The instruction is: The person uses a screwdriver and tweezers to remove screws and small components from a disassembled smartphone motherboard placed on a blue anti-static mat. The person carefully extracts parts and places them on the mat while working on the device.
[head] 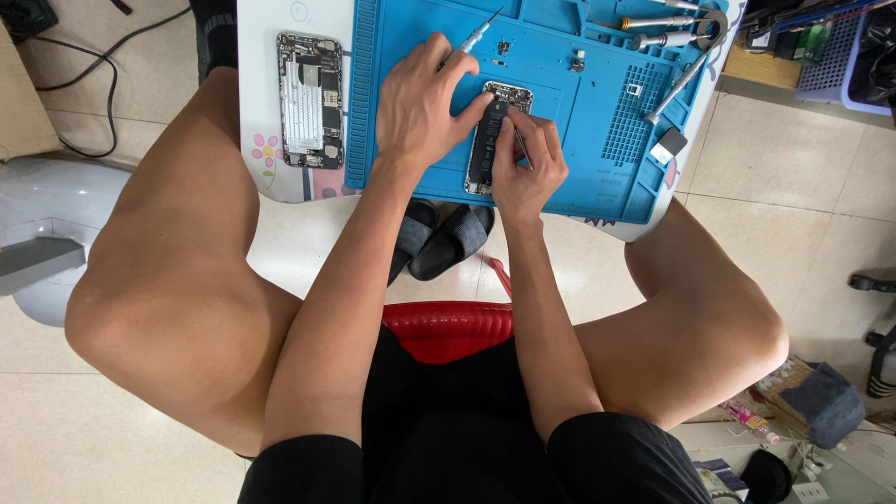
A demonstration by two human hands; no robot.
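**Q:** what's in the tray part of your mat (597, 121)?

**Me:** The top slots hold a couple of screwdrivers (658, 22), and tweezers (686, 70) lie across the grid on the right. A few tiny parts (578, 63) sit loose in the shallow sections. The open phone (493, 138) lies in the flat middle area, close to the mat's near edge.

**Q:** and your hands?

**Me:** My left hand (420, 112) is curled around a screwdriver (473, 37), thumb pressing down on the phone. My right hand (525, 163) is pinched shut on a thin metal tool (522, 145), tip down on the phone's insides.

**Q:** room to move?

**Me:** Tight. The table is small, and the mat hangs past its right edge. The phone's other half (311, 100) lies just left of the mat, touching nothing. My knees sit on both sides, slippers (439, 238) underneath.
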